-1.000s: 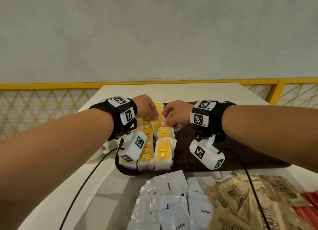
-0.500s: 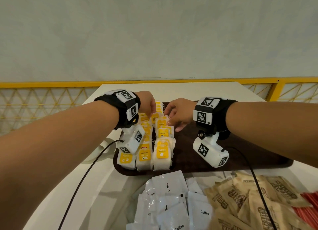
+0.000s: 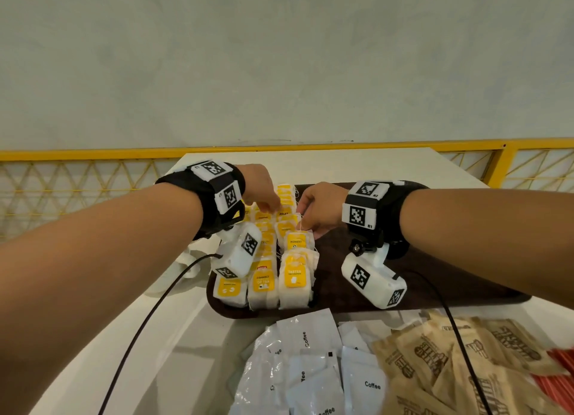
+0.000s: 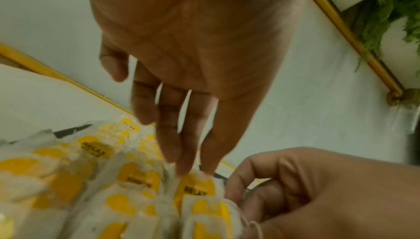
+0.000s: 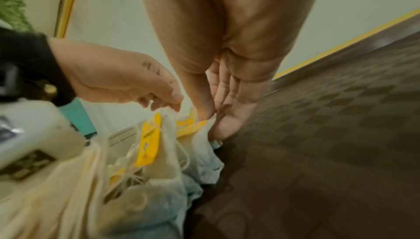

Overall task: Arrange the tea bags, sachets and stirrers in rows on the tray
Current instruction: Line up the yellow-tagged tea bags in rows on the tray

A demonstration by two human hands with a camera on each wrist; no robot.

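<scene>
Tea bags [image 3: 293, 278] with yellow tags lie in three rows on the left part of the dark brown tray [image 3: 435, 275]. My left hand [image 3: 271, 208] reaches over the far end of the rows. Its straight fingers [image 4: 181, 167] touch the top of a tea bag [image 4: 195, 189], with the thumb held apart. My right hand [image 3: 306, 226] is at the right row. Thumb and fingers [image 5: 225, 127] pinch the edge of a tea bag [image 5: 200, 135] there. The two hands are close together, almost touching.
White coffee sachets [image 3: 310, 368] and brown sachets [image 3: 450, 362] lie heaped on the white table in front of the tray. Red stirrers [image 3: 559, 380] show at the right edge. The tray's right half [image 5: 318, 135] is bare. Black cables trail from both wrists.
Both hands stay over the far tea bags and shift only slightly. The right hand has dropped a little toward the right row.
</scene>
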